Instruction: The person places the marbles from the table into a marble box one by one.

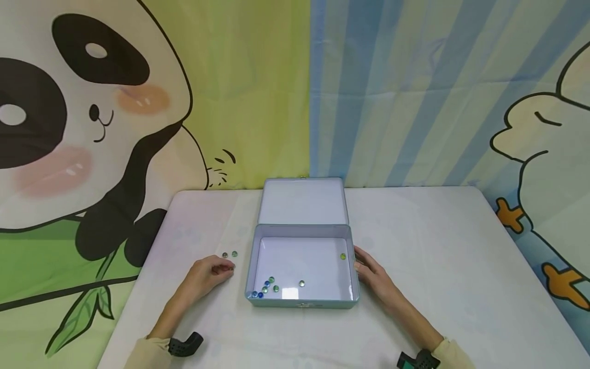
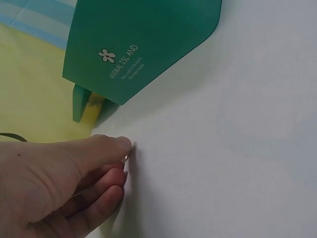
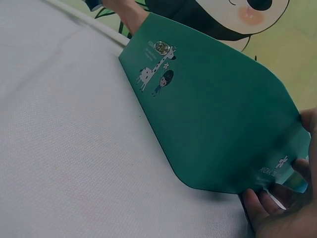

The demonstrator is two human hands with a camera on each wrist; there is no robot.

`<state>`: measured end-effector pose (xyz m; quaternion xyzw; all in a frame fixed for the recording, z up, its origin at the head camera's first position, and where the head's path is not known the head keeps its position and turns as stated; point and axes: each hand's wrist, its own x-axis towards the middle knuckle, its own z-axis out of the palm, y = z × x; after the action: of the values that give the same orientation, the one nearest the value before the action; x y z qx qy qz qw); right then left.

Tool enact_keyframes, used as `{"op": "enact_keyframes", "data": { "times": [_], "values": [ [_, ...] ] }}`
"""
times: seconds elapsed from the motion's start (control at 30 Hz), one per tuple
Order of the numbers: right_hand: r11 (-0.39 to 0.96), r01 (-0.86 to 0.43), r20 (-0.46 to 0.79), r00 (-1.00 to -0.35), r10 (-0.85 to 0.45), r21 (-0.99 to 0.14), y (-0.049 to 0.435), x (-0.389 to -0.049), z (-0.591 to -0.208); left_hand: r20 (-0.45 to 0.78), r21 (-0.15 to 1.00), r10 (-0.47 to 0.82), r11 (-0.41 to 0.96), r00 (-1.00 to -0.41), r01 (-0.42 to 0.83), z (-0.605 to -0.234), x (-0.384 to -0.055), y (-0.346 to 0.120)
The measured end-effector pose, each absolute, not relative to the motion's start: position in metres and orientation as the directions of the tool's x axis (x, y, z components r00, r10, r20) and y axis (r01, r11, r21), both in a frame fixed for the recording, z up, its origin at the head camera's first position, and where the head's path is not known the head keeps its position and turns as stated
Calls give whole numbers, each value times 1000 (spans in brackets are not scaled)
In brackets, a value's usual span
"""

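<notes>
My left hand [image 1: 209, 277] is over the white tabletop, left of the open tin box [image 1: 301, 304]. In the left wrist view, its thumb and forefinger pinch a small shiny glass marble [image 2: 127, 157], mostly hidden by the fingertips. Two more marbles, one greenish [image 1: 234, 253] and one darker [image 1: 225, 254], lie just beyond that hand. My right hand [image 1: 375, 277] holds the box's right side, its thumb near the rim and fingers against the wall. Inside the box, several blue and green marbles gather at the front left; a clear marble [image 1: 301, 283] and a yellow-green marble [image 1: 343, 256] lie apart.
The hinged lid [image 1: 301, 202] is tipped back behind the box. A fabric backdrop [image 1: 258, 102] with a panda print hangs along the rear of the white-covered table [image 1: 438, 230]. A dark wrist mount [image 1: 186, 344] sits on the left forearm.
</notes>
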<state>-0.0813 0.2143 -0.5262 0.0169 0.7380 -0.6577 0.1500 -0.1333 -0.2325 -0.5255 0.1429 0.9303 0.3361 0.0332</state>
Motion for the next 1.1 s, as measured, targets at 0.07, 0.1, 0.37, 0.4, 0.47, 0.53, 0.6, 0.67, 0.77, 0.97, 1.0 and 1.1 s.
{"op": "enact_keyframes", "data": {
  "times": [0.07, 0.1, 0.37, 0.4, 0.47, 0.53, 0.6, 0.67, 0.77, 0.97, 1.0, 1.1],
  "values": [
    [132, 223, -244, -955, -171, -966, 215, -81, -526, 25, 636, 281, 736, -959, 233, -526, -134, -232],
    [132, 223, -244, -955, -171, -966, 215, -81, -526, 19, 636, 278, 737, -960, 226, -526, -134, -231],
    [134, 230, -251, -954, -167, -964, 215, -81, -526, -17, 640, 249, 747, -968, 181, -525, -134, -229],
    [136, 231, -252, -953, -167, -964, 215, -81, -526, -18, 639, 247, 748, -969, 178, -525, -134, -229],
    [139, 232, -254, -953, -168, -963, 215, -81, -526, -16, 636, 244, 751, -970, 179, -525, -133, -229],
    [142, 233, -255, -952, -166, -962, 215, -81, -526, -2, 633, 247, 750, -969, 190, -525, -132, -230],
    [146, 234, -256, -953, -164, -961, 215, -81, -526, 11, 638, 246, 745, -969, 196, -524, -132, -230],
    [147, 232, -255, -953, -164, -961, 214, -80, -526, 24, 646, 247, 736, -969, 203, -522, -132, -232],
    [148, 234, -257, -952, -164, -961, 214, -80, -525, 44, 675, 252, 706, -967, 215, -516, -132, -233],
    [147, 232, -255, -953, -165, -962, 214, -80, -525, 47, 743, 244, 640, -969, 197, -505, -132, -228],
    [148, 232, -255, -953, -166, -962, 214, -80, -525, 44, 757, 242, 625, -969, 191, -503, -132, -227],
    [149, 233, -257, -952, -167, -961, 214, -80, -525, 39, 796, 237, 580, -971, 173, -499, -134, -226]
  ]
}}
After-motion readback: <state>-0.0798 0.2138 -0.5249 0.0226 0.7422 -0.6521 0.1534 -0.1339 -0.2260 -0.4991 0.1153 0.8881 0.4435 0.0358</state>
